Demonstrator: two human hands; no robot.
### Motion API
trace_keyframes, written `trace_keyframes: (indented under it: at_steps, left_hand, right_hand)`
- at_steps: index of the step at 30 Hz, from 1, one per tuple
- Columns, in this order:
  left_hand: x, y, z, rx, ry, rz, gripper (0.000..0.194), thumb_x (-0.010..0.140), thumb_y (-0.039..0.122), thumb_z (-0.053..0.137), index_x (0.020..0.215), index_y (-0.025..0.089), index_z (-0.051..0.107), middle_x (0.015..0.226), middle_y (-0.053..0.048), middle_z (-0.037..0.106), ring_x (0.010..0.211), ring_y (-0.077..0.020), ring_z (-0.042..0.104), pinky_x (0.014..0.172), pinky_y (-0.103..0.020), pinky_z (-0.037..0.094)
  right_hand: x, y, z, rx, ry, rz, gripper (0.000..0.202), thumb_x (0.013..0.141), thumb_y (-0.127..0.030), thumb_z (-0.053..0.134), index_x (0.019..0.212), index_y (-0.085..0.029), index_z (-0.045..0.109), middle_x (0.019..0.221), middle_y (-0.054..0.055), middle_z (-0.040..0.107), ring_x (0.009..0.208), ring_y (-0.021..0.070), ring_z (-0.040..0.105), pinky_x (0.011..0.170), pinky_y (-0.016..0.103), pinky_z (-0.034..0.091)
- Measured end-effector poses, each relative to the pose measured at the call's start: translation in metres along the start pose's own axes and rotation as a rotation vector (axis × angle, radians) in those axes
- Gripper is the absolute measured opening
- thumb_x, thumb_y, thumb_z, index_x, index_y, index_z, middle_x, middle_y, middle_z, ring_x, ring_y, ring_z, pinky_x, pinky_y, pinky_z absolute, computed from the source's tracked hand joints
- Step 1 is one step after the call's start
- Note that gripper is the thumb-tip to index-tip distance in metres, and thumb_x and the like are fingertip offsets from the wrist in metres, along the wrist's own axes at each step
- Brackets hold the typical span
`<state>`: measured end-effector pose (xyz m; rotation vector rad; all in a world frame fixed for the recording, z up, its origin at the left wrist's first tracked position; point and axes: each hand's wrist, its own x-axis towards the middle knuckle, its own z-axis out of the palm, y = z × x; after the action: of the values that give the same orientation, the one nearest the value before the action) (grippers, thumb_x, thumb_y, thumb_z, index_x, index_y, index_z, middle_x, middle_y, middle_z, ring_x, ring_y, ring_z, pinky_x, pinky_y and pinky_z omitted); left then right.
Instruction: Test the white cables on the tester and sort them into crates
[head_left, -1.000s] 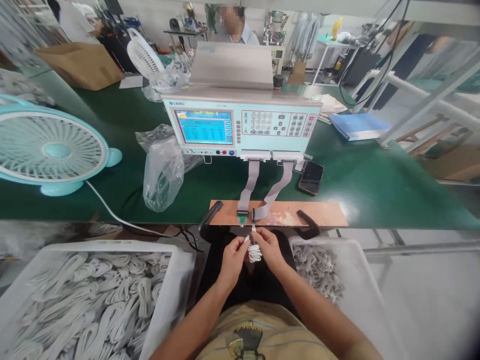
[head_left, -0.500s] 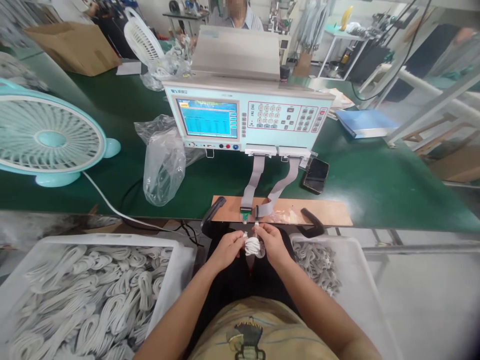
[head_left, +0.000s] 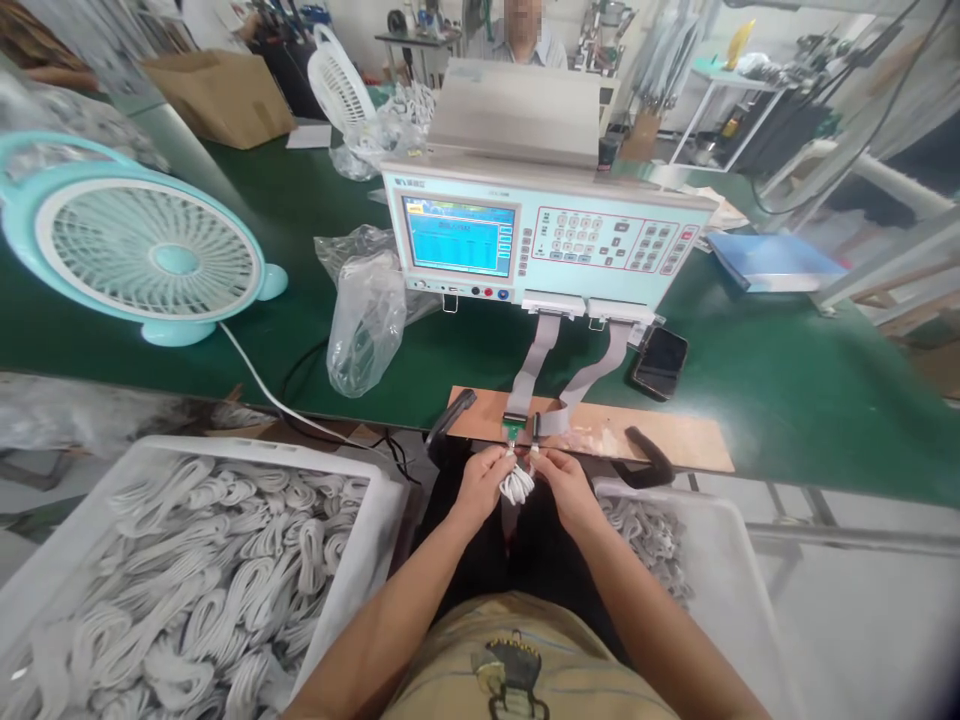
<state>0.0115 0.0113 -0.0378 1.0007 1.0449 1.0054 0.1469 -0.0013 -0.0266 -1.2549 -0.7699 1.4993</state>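
A small coiled white cable (head_left: 517, 484) hangs between my two hands at the table's front edge. My left hand (head_left: 484, 482) pinches one end of it right at the small green circuit board (head_left: 514, 430). My right hand (head_left: 564, 484) pinches the other end just below the black connector (head_left: 535, 428). Grey ribbon cables (head_left: 534, 360) run from these two fixtures up to the tester (head_left: 547, 235), whose blue screen is lit. Both fixtures sit on a copper-coloured board (head_left: 600, 430). Whether the plugs are fully seated is too small to tell.
At the left a white bin (head_left: 352, 560) holds many coiled cables; a second bin (head_left: 720, 560) with cables stands at the right. Black clamps (head_left: 649, 458) flank the board. A turquoise fan (head_left: 150, 255), plastic bag (head_left: 367, 320), phone (head_left: 660, 362) and blue folder (head_left: 776, 262) lie around. A person (head_left: 517, 40) sits opposite.
My left hand has moved forward, bringing its cable end up to the green circuit board. My right hand stays at the black connector. The view has shifted, so the scene sits farther right.
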Motion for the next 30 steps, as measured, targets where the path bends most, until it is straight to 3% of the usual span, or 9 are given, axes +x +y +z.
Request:
trace_keyframes:
  at_steps: [9,13,18,22,24,26,28,30]
  left_hand:
    - [-0.007,0.000,0.013,-0.182,0.092,-0.034,0.026,0.072,0.036,0.061,0.065,0.012,0.057,0.057,0.002,0.049,0.050,-0.0078,0.041,0.050,-0.021,0.033]
    - [-0.009,-0.002,0.021,-0.270,0.187,-0.023,0.026,0.072,0.037,0.061,0.066,0.012,0.057,0.057,0.001,0.049,0.051,-0.0084,0.043,0.051,-0.022,0.034]
    - [-0.004,-0.007,0.028,-0.176,0.247,-0.024,0.030,0.072,0.043,0.058,0.066,0.014,0.058,0.056,0.002,0.050,0.048,-0.0081,0.042,0.049,-0.022,0.033]
    - [-0.007,-0.001,0.026,0.042,0.290,-0.014,0.030,0.073,0.039,0.056,0.057,0.015,0.055,0.051,0.002,0.048,0.049,-0.0095,0.043,0.050,-0.023,0.033]
    - [-0.018,0.012,0.012,0.184,0.305,0.069,0.026,0.075,0.036,0.055,0.058,0.015,0.057,0.057,0.001,0.052,0.057,-0.0122,0.048,0.057,-0.024,0.037]
    - [-0.036,0.028,-0.018,0.316,0.310,0.192,0.021,0.078,0.033,0.052,0.069,0.016,0.061,0.072,-0.002,0.060,0.071,-0.0153,0.054,0.068,-0.025,0.040]
    - [-0.064,0.041,-0.063,0.468,0.345,0.255,0.019,0.081,0.031,0.049,0.082,0.018,0.062,0.087,-0.005,0.062,0.084,-0.0175,0.055,0.079,-0.027,0.040]
    - [-0.104,0.047,-0.119,0.667,0.426,0.192,0.019,0.080,0.030,0.050,0.090,0.020,0.062,0.093,-0.007,0.062,0.091,-0.0198,0.055,0.086,-0.030,0.038]
  right_hand:
    - [0.001,0.000,-0.001,0.007,-0.014,0.009,0.023,0.068,-0.038,0.066,0.064,-0.016,0.064,0.063,0.001,0.061,0.060,0.0122,0.050,0.065,0.026,0.039]
    - [0.000,-0.001,-0.001,0.010,-0.017,0.022,0.022,0.067,-0.038,0.067,0.066,-0.016,0.065,0.061,0.000,0.060,0.059,0.0127,0.050,0.064,0.026,0.040]
    - [0.002,-0.001,-0.002,0.006,-0.023,-0.002,0.022,0.068,-0.038,0.066,0.065,-0.016,0.066,0.060,0.000,0.060,0.058,0.0120,0.051,0.063,0.026,0.040]
    - [0.002,0.001,-0.004,0.003,0.020,0.027,0.021,0.063,-0.037,0.070,0.067,-0.017,0.067,0.062,0.000,0.063,0.060,0.0131,0.054,0.063,0.026,0.042]
    - [0.001,0.003,-0.005,-0.010,0.071,0.040,0.023,0.058,-0.037,0.073,0.067,-0.017,0.067,0.065,0.001,0.065,0.061,0.0136,0.055,0.063,0.027,0.043]
    - [0.002,0.004,-0.005,-0.045,0.125,0.047,0.024,0.056,-0.036,0.074,0.069,-0.017,0.068,0.068,0.002,0.065,0.062,0.0138,0.056,0.061,0.026,0.043]
    - [0.004,0.005,-0.003,-0.073,0.170,0.053,0.024,0.053,-0.034,0.076,0.068,-0.017,0.067,0.068,0.002,0.064,0.060,0.0135,0.056,0.057,0.027,0.044]
    - [0.005,0.004,0.000,-0.108,0.186,0.034,0.021,0.055,-0.036,0.075,0.066,-0.020,0.067,0.068,0.003,0.063,0.058,0.0143,0.056,0.056,0.030,0.045]
